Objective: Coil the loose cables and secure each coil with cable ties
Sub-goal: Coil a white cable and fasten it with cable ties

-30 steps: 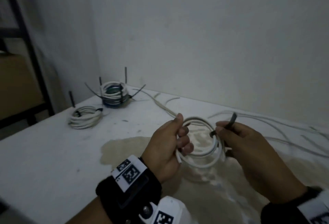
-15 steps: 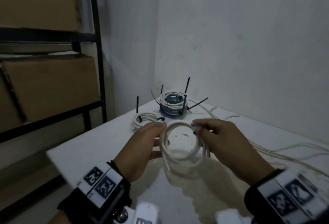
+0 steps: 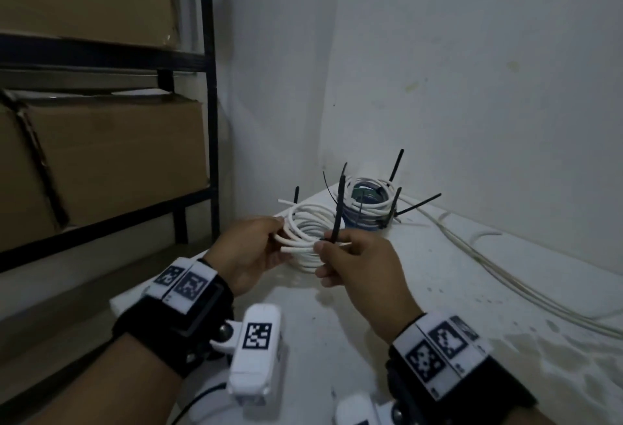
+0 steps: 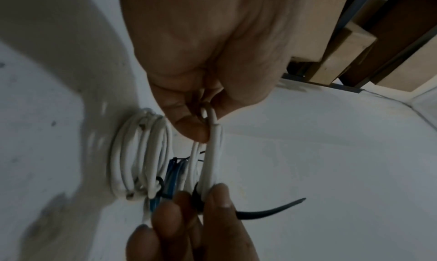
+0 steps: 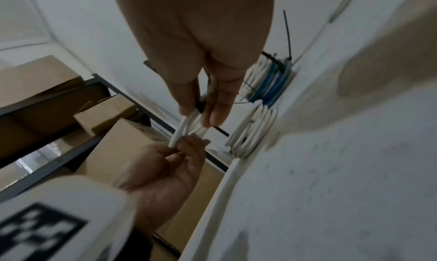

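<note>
— What is in hand at the bench's far left corner?

— A white cable coil [image 3: 303,232], held up over the table [image 3: 472,289] between both hands. The left hand [image 3: 249,252] pinches the coil's left side, fingers curled round the strands near a loose cut end; the right hand [image 3: 354,259] pinches the coil's near side where a black cable tie [image 3: 338,212] wraps it, the tie's tail standing up from between thumb and fingers.

— So which step is this?

— By the look of it, the securing step: the tie already circles the bundle in the left wrist view, tail free and pointing away. Whether it is cinched fully tight cannot be told.

— And the finished work?

— Two tied lots sit at the far left corner, against the wall — a white coil [image 5: 253,130] nearer the edge and a stack of white and blue coils [image 3: 369,203] just behind it, black tie tails sticking out.

— What does the next move call for?

— Likely a firm pull on the tail while the left hand keeps the loops together, then setting the coil beside the others. Loose cables [image 3: 488,266] run along the far edge to the right — more remains to be coiled.
</note>
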A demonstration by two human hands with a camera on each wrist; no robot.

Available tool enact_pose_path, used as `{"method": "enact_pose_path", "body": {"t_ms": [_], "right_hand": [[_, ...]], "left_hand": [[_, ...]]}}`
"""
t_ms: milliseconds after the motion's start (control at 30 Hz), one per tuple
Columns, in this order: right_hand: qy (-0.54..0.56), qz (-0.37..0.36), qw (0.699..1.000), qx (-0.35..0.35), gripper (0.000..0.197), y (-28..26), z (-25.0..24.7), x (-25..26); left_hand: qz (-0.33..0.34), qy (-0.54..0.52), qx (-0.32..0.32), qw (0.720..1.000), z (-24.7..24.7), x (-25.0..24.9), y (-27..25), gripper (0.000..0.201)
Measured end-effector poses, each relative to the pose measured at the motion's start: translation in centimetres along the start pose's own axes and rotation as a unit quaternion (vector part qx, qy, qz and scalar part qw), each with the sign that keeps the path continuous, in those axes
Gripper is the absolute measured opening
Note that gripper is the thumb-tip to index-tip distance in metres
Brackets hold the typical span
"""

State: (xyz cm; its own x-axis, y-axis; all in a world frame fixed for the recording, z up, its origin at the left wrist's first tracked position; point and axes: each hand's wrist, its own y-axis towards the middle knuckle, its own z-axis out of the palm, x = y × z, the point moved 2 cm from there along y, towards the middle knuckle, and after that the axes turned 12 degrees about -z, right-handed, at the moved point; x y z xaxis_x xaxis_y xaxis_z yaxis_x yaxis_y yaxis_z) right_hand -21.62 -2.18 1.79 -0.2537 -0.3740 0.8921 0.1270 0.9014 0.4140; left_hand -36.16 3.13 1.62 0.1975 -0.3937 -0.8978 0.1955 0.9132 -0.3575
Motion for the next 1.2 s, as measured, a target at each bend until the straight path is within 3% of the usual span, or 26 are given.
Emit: {"method": "enact_pose_path", "body": {"t_ms": [167,300,467,567,700,933,1133,1200], "right_hand": [[-0.039,0.004,0.994,-0.098,0.006,1.2,1.7,-1.8],[-0.064,0.020,0.984,-0.166,0.011,2.0,2.1,-3.1],[-0.073,0.018,0.978,-0.195,0.010,2.8,2.5,-3.7],[-0.094,0.014,0.980,-0.172,0.013,3.3,2.8,-3.9],[-0.117,0.015,0.990,-0.076,0.027,3.8,2.5,-3.2],[-0.224,-0.040,0.974,0.011,0.058,3.6,2.4,-2.7],[-0.249,-0.055,0.966,0.053,0.053,3.6,2.4,-3.0],[-0.225,-0.058,0.970,0.077,0.035,3.5,2.3,-2.9]], "left_hand": [[-0.023,0.026,0.002,0.999,-0.3,-0.7,2.6,0.029],[0.014,0.021,-0.083,0.996,-0.5,-0.7,4.1,0.025],[0.023,0.072,-0.084,0.994,-0.8,0.2,4.8,0.024],[0.022,0.055,-0.081,0.995,-1.1,0.4,4.8,0.026],[0.025,0.044,-0.078,0.996,-1.1,0.6,4.6,0.024],[0.038,0.038,-0.067,0.996,-0.8,0.7,4.3,0.020],[0.047,0.038,-0.054,0.997,-0.8,0.8,4.4,0.018],[0.052,0.033,-0.051,0.997,-0.8,0.9,4.5,0.018]]}}
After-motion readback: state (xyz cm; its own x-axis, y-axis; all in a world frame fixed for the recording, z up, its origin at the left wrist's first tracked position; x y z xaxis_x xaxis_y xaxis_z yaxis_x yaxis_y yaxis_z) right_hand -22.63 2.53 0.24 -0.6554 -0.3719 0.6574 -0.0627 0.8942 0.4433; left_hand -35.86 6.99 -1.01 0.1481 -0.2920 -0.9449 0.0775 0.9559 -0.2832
